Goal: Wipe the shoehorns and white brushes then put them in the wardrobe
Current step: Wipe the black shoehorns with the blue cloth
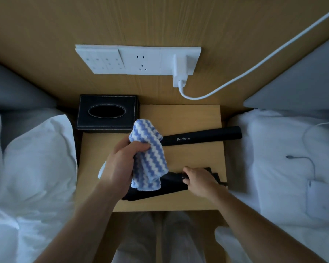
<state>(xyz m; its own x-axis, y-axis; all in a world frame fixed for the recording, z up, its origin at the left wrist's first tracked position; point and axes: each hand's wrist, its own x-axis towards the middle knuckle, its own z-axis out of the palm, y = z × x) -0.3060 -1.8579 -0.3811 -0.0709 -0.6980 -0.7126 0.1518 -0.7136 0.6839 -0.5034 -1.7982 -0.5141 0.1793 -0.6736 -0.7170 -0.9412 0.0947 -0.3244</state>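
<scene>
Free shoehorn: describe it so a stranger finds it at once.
Start at the wooden nightstand below the wall sockets. Right of the black tissue box lies a long black shoehorn, no hand on it. Unlike the dark pieces under the right hand, it shows the white word Shoehorn in full.

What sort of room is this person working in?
Most likely a hotel twin bedroom: a small wooden nightstand sits between two beds with white bedding, a wall panel of switches and sockets is above it, and a black tissue box and a labelled shoehorn lie on top.
</scene>
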